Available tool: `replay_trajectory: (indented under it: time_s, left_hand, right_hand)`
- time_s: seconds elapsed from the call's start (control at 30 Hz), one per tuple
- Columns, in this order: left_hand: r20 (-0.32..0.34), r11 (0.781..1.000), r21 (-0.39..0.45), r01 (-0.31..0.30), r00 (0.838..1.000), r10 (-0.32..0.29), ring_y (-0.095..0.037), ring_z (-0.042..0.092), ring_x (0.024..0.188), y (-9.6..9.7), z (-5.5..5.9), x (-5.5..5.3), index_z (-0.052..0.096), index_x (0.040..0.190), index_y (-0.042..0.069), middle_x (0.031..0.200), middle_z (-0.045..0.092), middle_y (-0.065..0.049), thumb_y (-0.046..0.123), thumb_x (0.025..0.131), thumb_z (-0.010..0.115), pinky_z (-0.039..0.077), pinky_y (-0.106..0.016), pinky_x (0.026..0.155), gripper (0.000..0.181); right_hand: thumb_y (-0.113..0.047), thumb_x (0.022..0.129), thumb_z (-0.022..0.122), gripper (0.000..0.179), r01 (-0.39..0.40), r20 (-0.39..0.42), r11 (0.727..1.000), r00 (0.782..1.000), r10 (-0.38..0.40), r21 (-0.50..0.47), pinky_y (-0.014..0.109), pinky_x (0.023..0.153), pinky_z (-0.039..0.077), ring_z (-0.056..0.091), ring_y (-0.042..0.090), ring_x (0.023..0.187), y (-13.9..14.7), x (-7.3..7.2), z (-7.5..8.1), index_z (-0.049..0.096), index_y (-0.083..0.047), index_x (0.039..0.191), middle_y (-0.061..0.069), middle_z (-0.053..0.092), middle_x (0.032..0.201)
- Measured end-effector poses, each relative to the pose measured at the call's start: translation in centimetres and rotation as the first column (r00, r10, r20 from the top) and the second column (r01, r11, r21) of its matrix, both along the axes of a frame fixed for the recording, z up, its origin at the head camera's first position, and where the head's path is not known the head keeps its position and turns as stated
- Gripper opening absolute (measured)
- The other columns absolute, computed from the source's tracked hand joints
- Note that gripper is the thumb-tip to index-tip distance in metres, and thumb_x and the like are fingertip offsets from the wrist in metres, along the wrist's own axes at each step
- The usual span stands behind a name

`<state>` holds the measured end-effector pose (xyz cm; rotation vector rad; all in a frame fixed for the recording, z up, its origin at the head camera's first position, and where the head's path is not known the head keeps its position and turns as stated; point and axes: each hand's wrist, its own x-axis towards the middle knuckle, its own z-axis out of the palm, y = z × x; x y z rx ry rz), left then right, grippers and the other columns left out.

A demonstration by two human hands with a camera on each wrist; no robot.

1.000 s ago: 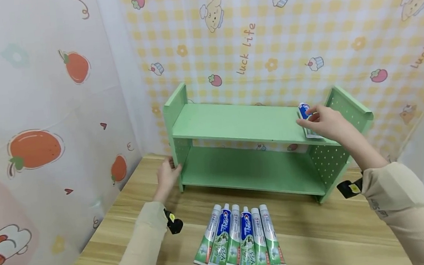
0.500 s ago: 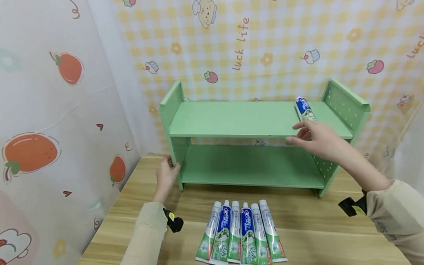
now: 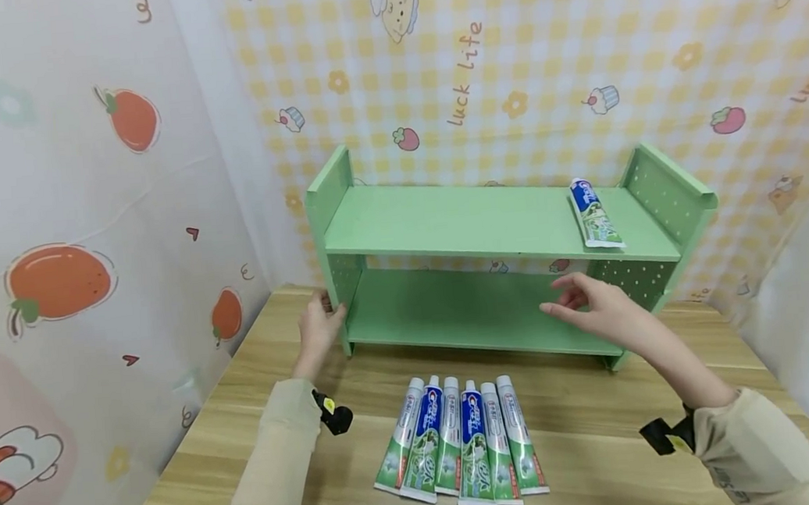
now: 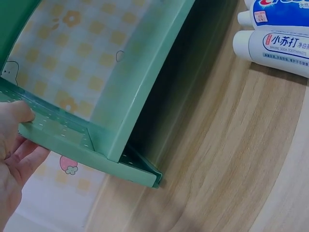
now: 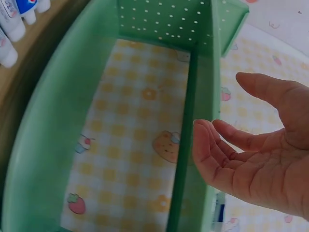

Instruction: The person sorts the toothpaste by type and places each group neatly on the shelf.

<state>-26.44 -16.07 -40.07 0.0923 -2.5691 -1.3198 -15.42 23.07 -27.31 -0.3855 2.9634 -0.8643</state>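
A green two-tier shelf rack [image 3: 445, 222] stands on the table. My left hand [image 3: 320, 329] grips the front edge of its left side panel; in the left wrist view the thumb lies on one face of the panel [image 4: 72, 150] and the fingers on the other. My right hand [image 3: 602, 311] hangs in front of the rack's right half, fingers loosely bent and thumb apart, holding nothing. Above it, on the right of the upper tier, lies a blue, white and green toothpaste tube [image 3: 595, 214], cap toward the back. In the right wrist view the right hand [image 5: 270, 150] is beside the rack.
Several toothpaste tubes [image 3: 474, 447] lie fanned side by side on the wooden table [image 3: 601, 442] in front of the rack, caps toward it. A yellow checked cloth [image 3: 504, 65] hangs behind the rack, and a printed white cloth [image 3: 134, 318] hangs on the left.
My right hand has left the tube on the upper tier and moved down in front of the rack. The left hand keeps its grip. The head view has shifted slightly.
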Motion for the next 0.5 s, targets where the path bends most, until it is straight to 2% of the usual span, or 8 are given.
replay_trajectory:
  time_s: [0.13,0.27,0.4,0.5]
  left_hand:
    - [0.009,1.000,0.010,0.004,1.000,-0.004,-0.035,0.060,0.103,0.1,0.2,-0.1,0.048,0.118,-0.006,0.112,0.060,-0.025,0.013,0.087,0.056,0.051,-0.043,0.086,0.037]
    - [0.009,1.000,0.024,0.010,1.000,-0.010,-0.035,0.060,0.103,0.1,0.2,-0.2,0.049,0.118,-0.006,0.111,0.060,-0.025,0.013,0.087,0.056,0.051,-0.043,0.086,0.037]
    - [0.014,0.999,0.033,0.008,1.000,-0.009,-0.035,0.059,0.103,0.0,0.1,-0.1,0.049,0.118,-0.006,0.111,0.059,-0.025,0.012,0.087,0.056,0.051,-0.042,0.086,0.036]
    - [0.019,0.999,0.037,0.007,1.000,-0.008,-0.035,0.058,0.103,0.0,0.0,-0.1,0.049,0.117,-0.007,0.111,0.058,-0.025,0.011,0.088,0.056,0.051,-0.041,0.087,0.036]
  right_hand:
    - [-0.039,0.090,0.054,0.054,0.002,0.052,1.000,0.999,-0.001,-0.029,0.035,0.073,0.050,0.059,0.024,0.093,-0.1,0.1,-1.7,0.047,0.003,0.123,0.009,0.061,0.095]
    - [-0.036,0.090,0.055,0.052,-0.002,0.123,0.996,0.992,0.013,-0.093,0.027,0.065,0.048,0.057,0.016,0.082,-0.3,0.0,-3.2,0.047,0.005,0.122,0.010,0.061,0.094]
    - [-0.034,0.090,0.055,0.055,0.001,0.211,0.981,0.977,0.041,-0.194,0.026,0.064,0.051,0.057,0.013,0.077,-0.7,-0.3,-4.9,0.044,0.007,0.125,0.014,0.060,0.097]
    - [-0.034,0.090,0.055,0.057,0.025,0.278,0.964,0.959,0.051,-0.264,0.026,0.069,0.052,0.057,0.014,0.082,-1.0,-0.5,-6.2,0.041,0.007,0.127,0.018,0.058,0.104]
